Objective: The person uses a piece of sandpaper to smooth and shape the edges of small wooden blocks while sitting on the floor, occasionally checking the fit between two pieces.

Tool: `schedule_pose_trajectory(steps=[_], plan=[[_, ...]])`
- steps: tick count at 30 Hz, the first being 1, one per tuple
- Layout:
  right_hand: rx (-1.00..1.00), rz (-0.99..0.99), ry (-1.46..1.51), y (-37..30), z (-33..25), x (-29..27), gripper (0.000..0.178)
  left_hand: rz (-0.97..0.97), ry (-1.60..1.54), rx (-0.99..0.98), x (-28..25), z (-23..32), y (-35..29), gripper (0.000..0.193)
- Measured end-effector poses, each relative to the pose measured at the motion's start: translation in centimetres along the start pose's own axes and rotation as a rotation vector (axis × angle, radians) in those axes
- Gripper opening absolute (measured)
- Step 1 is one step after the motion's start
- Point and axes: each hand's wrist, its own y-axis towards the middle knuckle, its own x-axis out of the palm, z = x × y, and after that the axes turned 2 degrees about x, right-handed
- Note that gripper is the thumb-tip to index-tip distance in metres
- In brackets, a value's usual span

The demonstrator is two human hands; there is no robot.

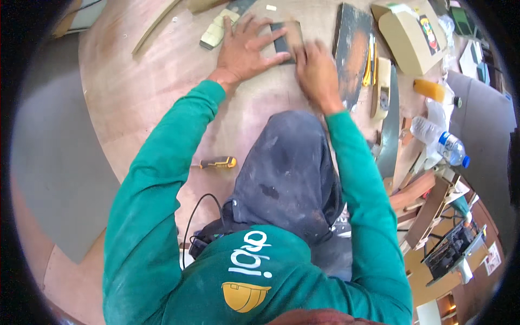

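My left hand (245,50) lies palm down with its fingers spread. Its thumb and a fingertip rest on a small flat piece, dark on one side and tan on the other (294,39). At the tan side's near edge is my right hand (317,73), its fingers curled in and smeared by motion; whatever they grip is hidden. Beyond my left hand, a pale block-like object (219,31) lies on the wooden board (146,103). A dark, worn plank (352,54) is just right of my right hand.
Right of the plank are a yellow utility knife (369,65), a pale block-shaped tool (381,89) and a cardboard box (406,40). Farther right lie an orange bottle (429,89) and a clear water bottle (440,142). A yellow-and-black screwdriver (218,162) lies beside my knee.
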Motion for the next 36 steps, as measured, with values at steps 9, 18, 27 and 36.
schedule_pose_trajectory(steps=[9, 18, 27, 36], plan=[[0.005, 0.023, -0.017, -1.9, -0.1, 0.1, 0.026, -0.018, -0.066, -0.026, 0.3, 0.0, -0.4, 0.073], [0.007, 0.03, -0.032, 0.8, -0.2, 0.5, 0.029, 0.031, -0.072, -0.01, 0.3, 0.1, -0.3, 0.076], [0.043, 0.046, -0.094, 3.3, -0.8, 0.4, 0.029, 0.023, -0.061, 0.012, 0.7, 0.2, -0.2, 0.075], [0.003, 0.152, -0.093, 5.6, -0.3, 0.9, 0.022, 0.029, -0.084, 0.003, 0.8, 0.8, 0.4, 0.075]])
